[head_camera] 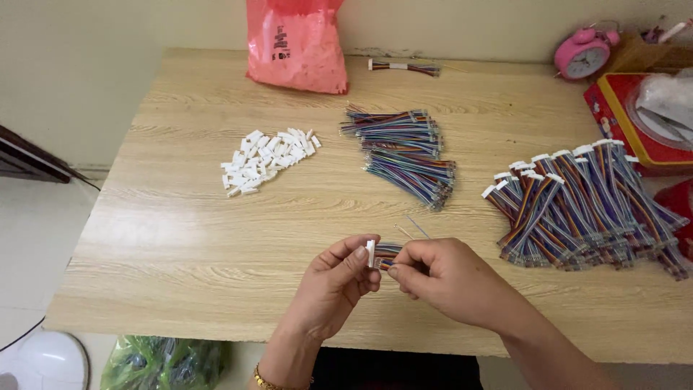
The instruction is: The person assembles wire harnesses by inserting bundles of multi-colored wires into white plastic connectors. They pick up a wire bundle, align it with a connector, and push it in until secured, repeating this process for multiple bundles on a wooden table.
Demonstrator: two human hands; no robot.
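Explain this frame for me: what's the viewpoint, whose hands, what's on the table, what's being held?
One picture, from a camera worn on a person's head, looking down at a pale wood-grain table. No machine: two bare hands. The left hand pinches a small white plastic connector; the right hand grips the short rainbow-coloured wire bundle that meets it. On the table lie a pile of loose white connectors, a stack of bare rainbow wire bundles, a heap of bundles with white connectors fitted, and a pink plastic bag.
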